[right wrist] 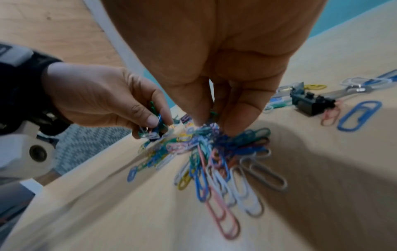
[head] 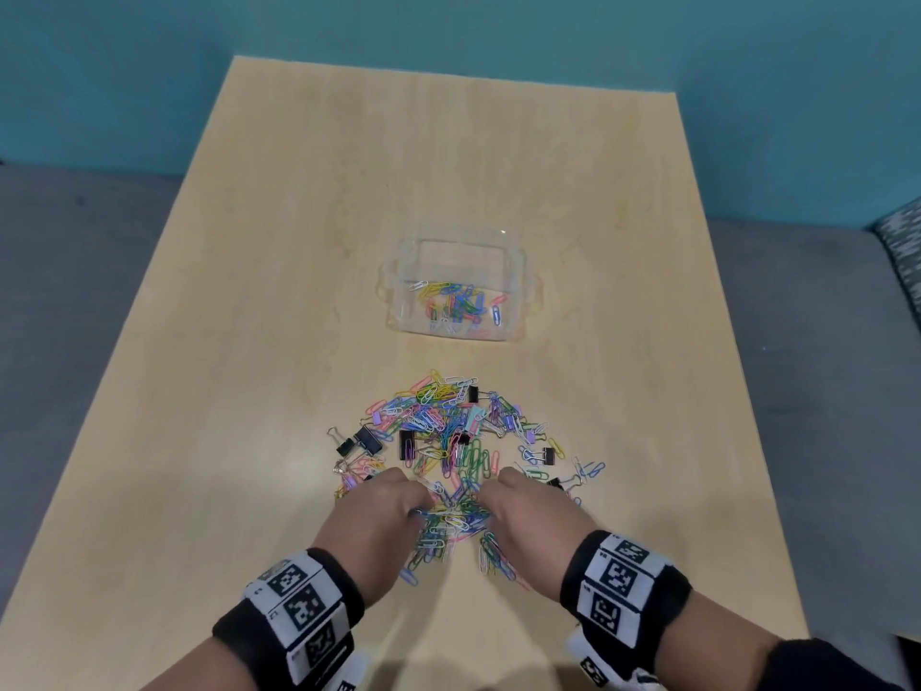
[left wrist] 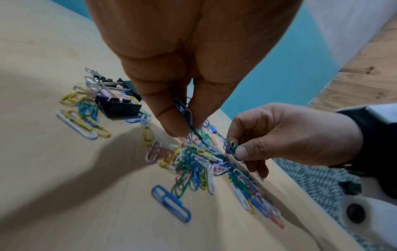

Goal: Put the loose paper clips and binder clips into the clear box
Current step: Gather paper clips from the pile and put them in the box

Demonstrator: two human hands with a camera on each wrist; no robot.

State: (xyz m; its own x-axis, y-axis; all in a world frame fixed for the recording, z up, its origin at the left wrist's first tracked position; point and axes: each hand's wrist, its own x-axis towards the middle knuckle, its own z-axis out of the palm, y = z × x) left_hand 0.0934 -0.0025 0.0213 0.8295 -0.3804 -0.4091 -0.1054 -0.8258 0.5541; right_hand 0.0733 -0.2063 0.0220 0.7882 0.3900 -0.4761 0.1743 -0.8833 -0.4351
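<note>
A heap of coloured paper clips [head: 448, 431] mixed with black binder clips [head: 368, 438] lies on the near half of the wooden table [head: 249, 341]. The clear box [head: 518, 271] stands beyond it, with several paper clips on its floor. My left hand [head: 393, 506] pinches a bunch of paper clips [right wrist: 155, 124] at the heap's near edge. Close to its right, my right hand [head: 513, 506] pinches another bunch [left wrist: 231, 146]. In the wrist views each hand's fingertips [left wrist: 178, 129] [right wrist: 232, 125] are down in the clips.
Black binder clips lie at the heap's left [left wrist: 119, 105] and right [right wrist: 309, 103] sides. The table's near edge is just behind my wrists. A grey floor [head: 75, 291] and a teal wall [head: 448, 22] surround the table; a patterned seat [head: 904, 251] shows at the far right.
</note>
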